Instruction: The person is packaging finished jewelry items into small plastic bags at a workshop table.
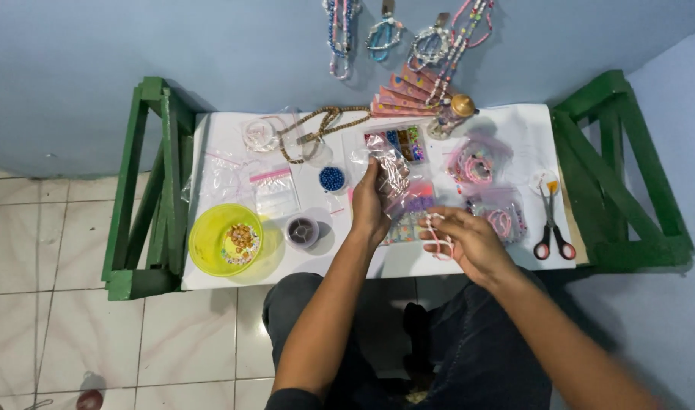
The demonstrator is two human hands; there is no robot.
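Right hand: nearest the camera, at about 4 o'clock from the table's middle; fingers curled around a pink bracelet, which loops over the fingertips above the table's front edge.
Left hand: just at 10 o'clock from the right hand; fingers and thumb pinch a clear plastic bag, held up tilted above the table.
Bowl: yellow-green, at 9 o'clock from the left hand near the front edge, with mixed beads inside.
Small pot: dark, between the bowl and the left hand.
Scissors: red and black handles, at 3 o'clock from the right hand, blades pointing away.
Bagged bracelets: pink ones in clear bags, at 1 o'clock from the right hand.
Blue beads: a little dish at 11 o'clock from the left hand.
Bead box: compartments of coloured beads, at 12 o'clock behind the held bag.
Table: white top on a green wooden frame.
Wall: beaded strings hang farthest away, at 12 o'clock.
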